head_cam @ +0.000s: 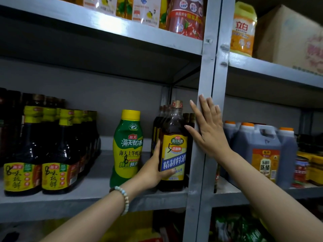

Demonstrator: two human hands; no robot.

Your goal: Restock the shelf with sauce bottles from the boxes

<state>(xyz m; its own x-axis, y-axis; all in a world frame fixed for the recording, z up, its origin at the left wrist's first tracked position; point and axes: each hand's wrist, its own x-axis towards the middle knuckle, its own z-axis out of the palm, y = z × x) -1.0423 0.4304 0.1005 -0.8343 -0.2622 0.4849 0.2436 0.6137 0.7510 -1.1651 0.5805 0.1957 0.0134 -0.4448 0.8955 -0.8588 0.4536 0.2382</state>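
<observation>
A dark cooking-wine bottle (173, 151) with a yellow and blue label stands upright at the front right of the grey metal shelf (90, 191). My left hand (153, 170) grips its lower left side, thumb across the label. More bottles of the same kind stand in a row behind it. My right hand (208, 131) lies flat with straight fingers against the grey upright post (206, 70), beside the bottle's shoulder. A green and yellow oyster-sauce squeeze bottle (126, 149) stands just left of my left hand.
Several dark soy-sauce bottles (57, 151) with yellow caps fill the shelf's left part. Right of the post stand vinegar jugs (262, 152) with orange caps and small cans (300, 172). The shelf above holds packets, a yellow jug (243, 30) and a cardboard box (290, 35).
</observation>
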